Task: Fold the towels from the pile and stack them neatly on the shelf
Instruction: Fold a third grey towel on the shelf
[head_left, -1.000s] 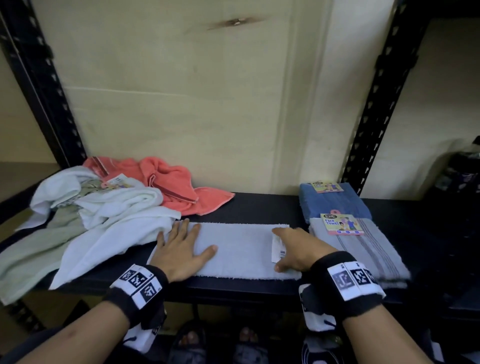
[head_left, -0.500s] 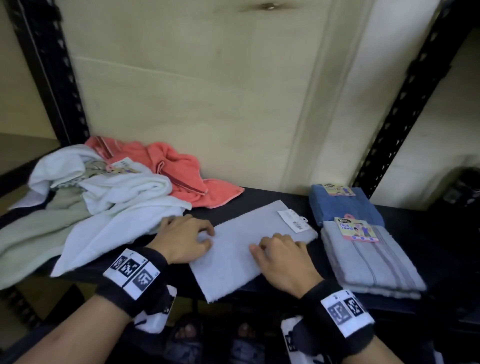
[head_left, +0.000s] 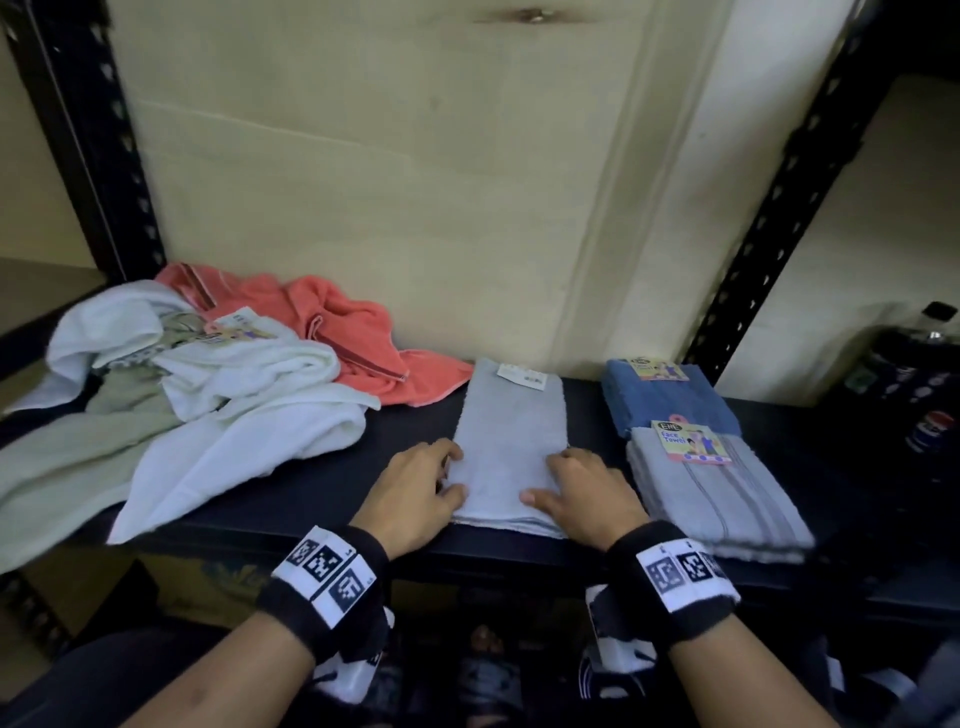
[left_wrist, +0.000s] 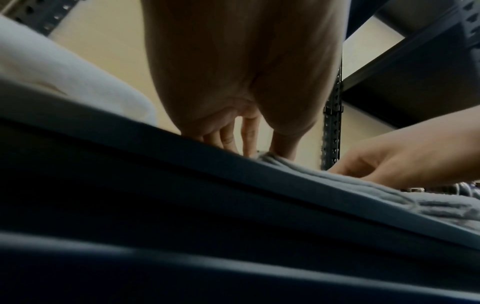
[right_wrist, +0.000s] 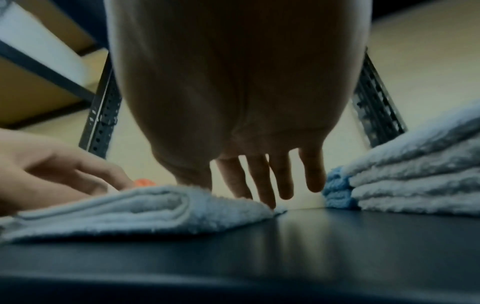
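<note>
A folded pale grey towel lies as a narrow strip on the black shelf, running front to back, its white label at the far end. My left hand rests against its near left edge, thumb on top. My right hand rests on its near right edge, with fingers straight and tips touching the cloth. To the right sits a folded stack: a grey towel on a blue one. The unfolded pile of white, green and coral towels lies left.
Black perforated uprights frame the bay, with a plywood back panel behind. Dark bottles stand on the shelf at far right. The pile hangs over the front edge at left. A strip of bare shelf separates the strip from the stack.
The grey towel has been turned from lying crosswise to pointing front to back. Both hands moved with it and now sit at its near corners.
</note>
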